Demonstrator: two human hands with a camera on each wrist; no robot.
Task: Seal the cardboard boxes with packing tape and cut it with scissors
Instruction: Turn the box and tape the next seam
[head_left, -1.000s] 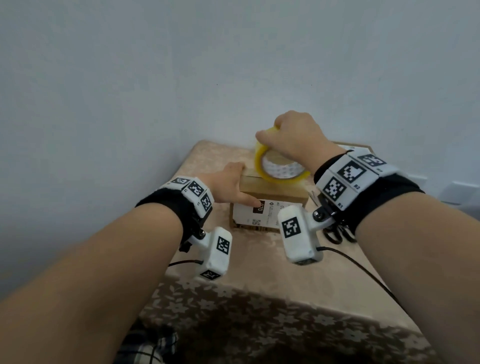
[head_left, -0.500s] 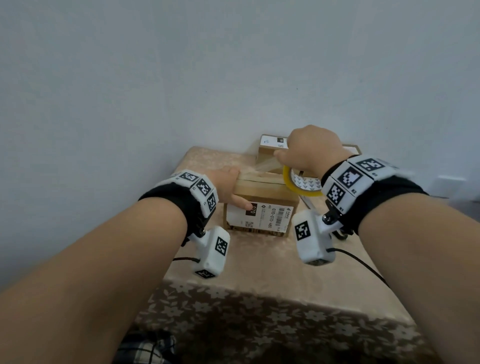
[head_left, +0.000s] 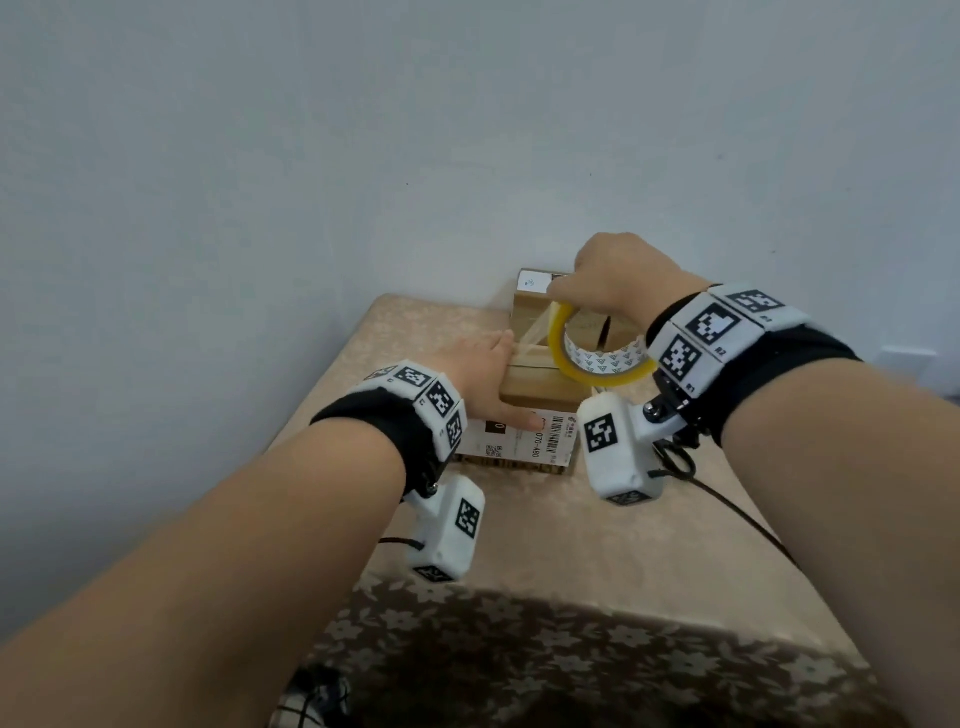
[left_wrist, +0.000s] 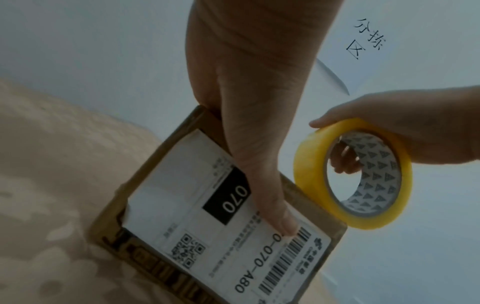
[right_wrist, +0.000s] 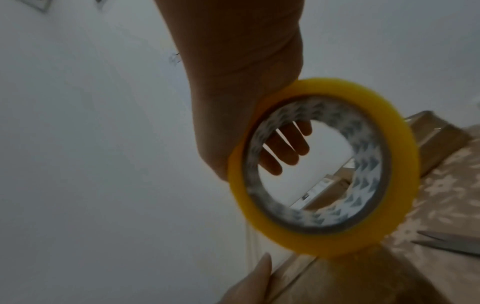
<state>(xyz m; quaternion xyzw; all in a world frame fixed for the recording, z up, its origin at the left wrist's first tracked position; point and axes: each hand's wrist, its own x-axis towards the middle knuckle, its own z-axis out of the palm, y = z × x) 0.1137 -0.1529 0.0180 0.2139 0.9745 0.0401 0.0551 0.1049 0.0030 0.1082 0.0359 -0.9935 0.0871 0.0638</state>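
Note:
A small cardboard box (head_left: 540, 387) with a white shipping label (left_wrist: 207, 205) stands on the table. My left hand (head_left: 480, 371) lies flat over the box's top left, its thumb (left_wrist: 270, 201) pressing the label on the near side. A yellow tape roll (head_left: 597, 358) hangs just above the box's right part, held by my right hand (head_left: 618, 280) with fingers (right_wrist: 285, 148) curled through its core. A clear strip of tape (head_left: 532, 338) runs from the roll down to the box top beside my left fingers.
A second cardboard box (head_left: 535, 296) stands behind against the wall. Scissors (head_left: 675, 457) lie on the table right of the box, their blades (right_wrist: 451, 242) showing in the right wrist view. The table (head_left: 519, 530) has a beige floral cloth; a cable trails right.
My right hand has carried the tape roll from low over the box up and to the right, drawing out a strip of tape. The left hand stays on the box.

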